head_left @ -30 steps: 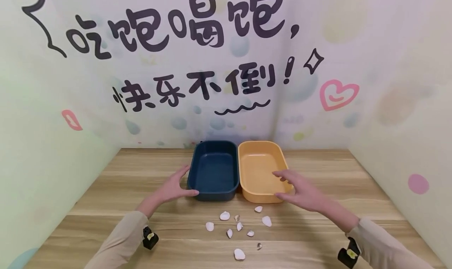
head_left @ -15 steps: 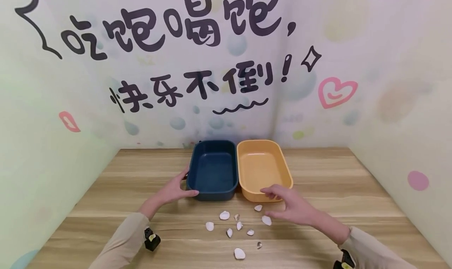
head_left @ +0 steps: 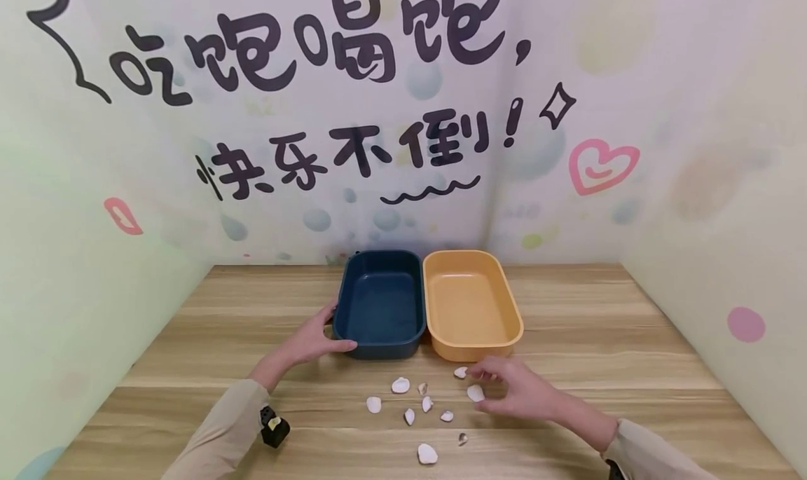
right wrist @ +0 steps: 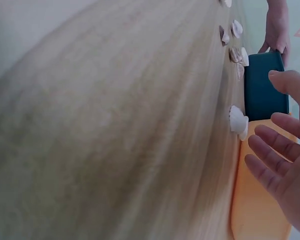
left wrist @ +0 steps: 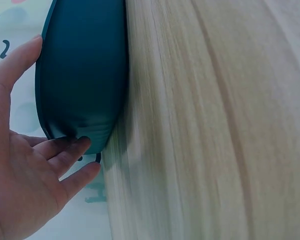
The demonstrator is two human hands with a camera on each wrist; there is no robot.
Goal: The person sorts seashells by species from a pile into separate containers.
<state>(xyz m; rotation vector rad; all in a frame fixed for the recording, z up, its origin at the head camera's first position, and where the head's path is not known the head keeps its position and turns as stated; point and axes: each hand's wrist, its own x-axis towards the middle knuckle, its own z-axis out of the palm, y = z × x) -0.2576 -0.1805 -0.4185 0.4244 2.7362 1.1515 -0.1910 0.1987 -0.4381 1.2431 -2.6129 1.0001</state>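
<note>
My left hand [head_left: 310,336] rests at the left side of the dark blue box [head_left: 381,347], thumb at its front corner. In the left wrist view the thumb touches the blue box's rim [left wrist: 40,82], and loosely extended fingers [left wrist: 70,152] touch its side wall. The right hand [head_left: 523,392] hovers over the table in front of the orange box [head_left: 476,352], fingers spread and holding nothing. Nearest to it are a white seashell [head_left: 476,393], partly behind the hand, and a smaller shell [head_left: 461,372].
Several more shells lie scattered in front of the boxes, among them a white shell [head_left: 400,385] and a larger one [head_left: 427,454]. The two boxes stand side by side on the wooden table [head_left: 189,368], near the printed back wall [head_left: 284,221].
My right hand has moved from the orange box's right front edge down and towards me, to beside the nearest shells. The left hand stays at the blue box.
</note>
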